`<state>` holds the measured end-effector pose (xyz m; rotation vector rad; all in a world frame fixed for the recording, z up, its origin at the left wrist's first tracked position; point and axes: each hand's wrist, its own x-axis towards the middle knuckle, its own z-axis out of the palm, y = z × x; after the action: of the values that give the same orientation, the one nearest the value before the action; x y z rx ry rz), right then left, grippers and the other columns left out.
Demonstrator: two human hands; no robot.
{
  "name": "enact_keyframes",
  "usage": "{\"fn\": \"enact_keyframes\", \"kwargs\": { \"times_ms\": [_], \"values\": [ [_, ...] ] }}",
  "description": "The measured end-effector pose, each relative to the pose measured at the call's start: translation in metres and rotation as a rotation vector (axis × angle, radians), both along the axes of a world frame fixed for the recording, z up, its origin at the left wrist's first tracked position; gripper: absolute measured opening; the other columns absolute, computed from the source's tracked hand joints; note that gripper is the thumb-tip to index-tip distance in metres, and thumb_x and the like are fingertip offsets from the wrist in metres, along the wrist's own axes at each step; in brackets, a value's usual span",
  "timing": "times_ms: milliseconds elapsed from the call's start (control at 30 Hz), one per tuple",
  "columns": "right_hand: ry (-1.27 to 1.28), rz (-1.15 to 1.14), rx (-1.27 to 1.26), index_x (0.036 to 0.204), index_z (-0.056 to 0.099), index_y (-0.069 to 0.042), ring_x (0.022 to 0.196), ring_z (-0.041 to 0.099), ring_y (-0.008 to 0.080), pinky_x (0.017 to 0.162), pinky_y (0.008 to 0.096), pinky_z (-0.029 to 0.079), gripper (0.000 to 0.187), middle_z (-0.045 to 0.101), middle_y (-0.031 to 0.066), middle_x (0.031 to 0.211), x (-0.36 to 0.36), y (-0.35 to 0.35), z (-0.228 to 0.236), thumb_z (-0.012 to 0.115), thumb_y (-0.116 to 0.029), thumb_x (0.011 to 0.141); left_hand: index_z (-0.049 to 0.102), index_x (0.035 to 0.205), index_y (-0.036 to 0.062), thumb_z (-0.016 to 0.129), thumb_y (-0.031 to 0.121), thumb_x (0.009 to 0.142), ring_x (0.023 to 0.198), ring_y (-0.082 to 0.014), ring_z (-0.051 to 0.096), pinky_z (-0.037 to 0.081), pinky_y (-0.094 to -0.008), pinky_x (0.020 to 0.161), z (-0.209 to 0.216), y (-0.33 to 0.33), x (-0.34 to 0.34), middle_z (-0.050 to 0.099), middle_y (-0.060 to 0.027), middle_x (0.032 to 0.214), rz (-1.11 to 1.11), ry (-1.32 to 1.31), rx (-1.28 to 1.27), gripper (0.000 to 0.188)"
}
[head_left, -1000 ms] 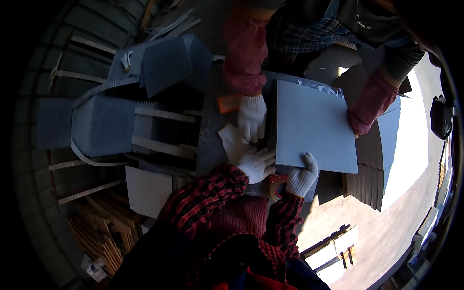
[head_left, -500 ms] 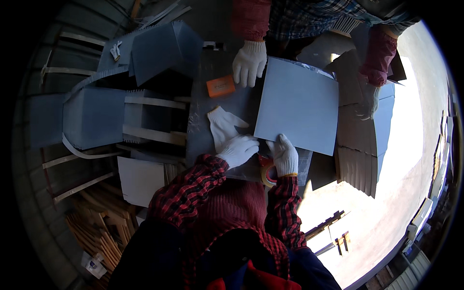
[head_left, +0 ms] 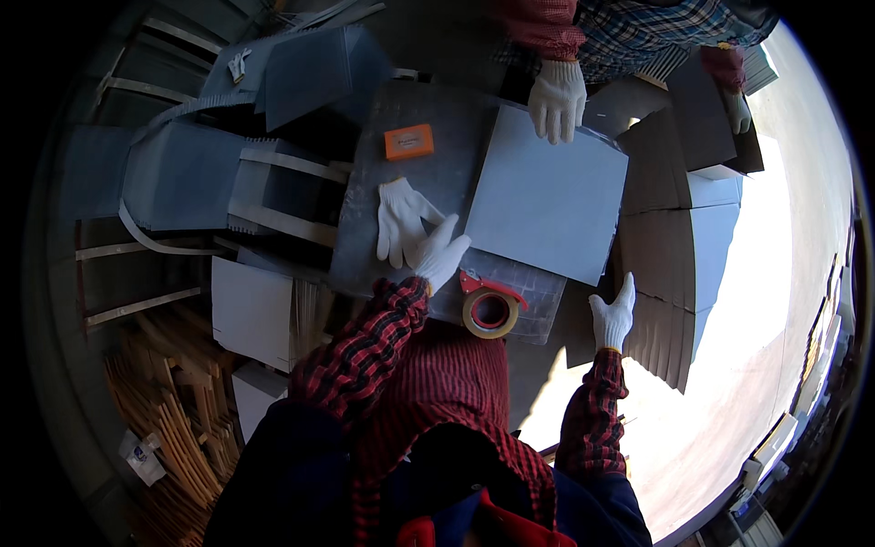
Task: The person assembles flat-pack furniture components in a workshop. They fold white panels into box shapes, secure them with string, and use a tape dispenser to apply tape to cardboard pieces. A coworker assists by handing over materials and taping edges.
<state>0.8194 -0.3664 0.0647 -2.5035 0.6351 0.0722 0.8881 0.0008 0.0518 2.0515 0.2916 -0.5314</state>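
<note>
A pale grey-blue square board (head_left: pixel 550 196) lies on the dark tabletop (head_left: pixel 365 182). My left hand (head_left: pixel 440 255), in a white glove, is open beside the board's lower left corner, its fingers stretched out. A loose white glove (head_left: pixel 401 221) lies at that hand's fingertips; whether they touch I cannot tell. Off the table's right side, my right hand (head_left: pixel 612 321), also gloved, is open with the thumb apart, close to stacked grey cardboard (head_left: pixel 649 337). Between my hands a red tape dispenser with a tan roll (head_left: pixel 472 316) rests at the table's near edge.
Across the table, a co-worker's gloved hand (head_left: pixel 557 102) is over the board's far edge; their other hand (head_left: pixel 737 111) is beside a dark grey panel (head_left: pixel 700 105). An orange box (head_left: pixel 408 141) sits on the table. Folded grey sheets (head_left: pixel 187 196) and wooden slats (head_left: pixel 173 401) stand left.
My hands have parted, the right moving off the board to the right, leaving the tape dispenser uncovered. The co-worker's nearer hand has shifted right onto the board's far edge; their other hand moved farther away.
</note>
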Motion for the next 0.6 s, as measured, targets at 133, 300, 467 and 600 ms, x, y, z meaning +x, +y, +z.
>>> {"fn": "enact_keyframes", "kwargs": {
  "times_ms": [133,300,467,600],
  "values": [
    [0.158,0.221,-0.013,0.157,0.019,-0.009,0.12,0.056,0.0434,0.097,0.046,0.05,0.107,0.051,0.0278,0.137,0.018,0.004,-0.021,0.078,-0.02,0.068,0.03,0.152,0.0066,0.065,0.022,0.084,0.131,-0.0442,0.048,0.04,-0.0457,0.108,0.008,-0.015,0.01,0.049,-0.028,0.143,-0.125,0.076,0.141,0.078],
    [0.152,0.181,0.006,0.135,0.05,-0.007,0.096,0.069,0.0423,0.081,0.0464,0.056,0.071,0.071,0.0239,0.104,0.045,0.016,-0.029,0.076,-0.018,0.07,0.042,0.12,0.0042,0.059,-0.003,0.079,0.093,-0.0436,0.065,0.053,-0.05,0.077,-0.012,-0.029,0.008,0.063,-0.0237,0.102,-0.193,-0.063,0.434,0.045],
    [0.141,0.3,-0.008,0.126,0.056,0.002,0.086,0.071,0.0389,0.077,0.0441,0.055,0.066,0.072,0.0221,0.095,0.044,-0.001,-0.03,0.077,-0.017,0.066,0.05,0.118,0.0073,0.058,0.002,0.082,0.081,-0.0389,0.068,0.053,-0.0484,0.069,-0.047,-0.047,0.004,0.067,-0.0179,0.087,-0.008,-0.14,0.524,0.037],
    [0.214,0.295,-0.03,0.12,0.056,0.004,0.082,0.071,0.0391,0.074,0.046,0.056,0.064,0.072,0.0222,0.088,0.05,-0.008,-0.032,0.077,-0.019,0.064,0.054,0.124,0.0089,0.059,0.006,0.083,0.079,-0.0398,0.068,0.052,-0.05,0.071,-0.039,-0.046,0.001,0.068,-0.0192,0.083,0.114,-0.114,0.383,0.041]
  ]
}}
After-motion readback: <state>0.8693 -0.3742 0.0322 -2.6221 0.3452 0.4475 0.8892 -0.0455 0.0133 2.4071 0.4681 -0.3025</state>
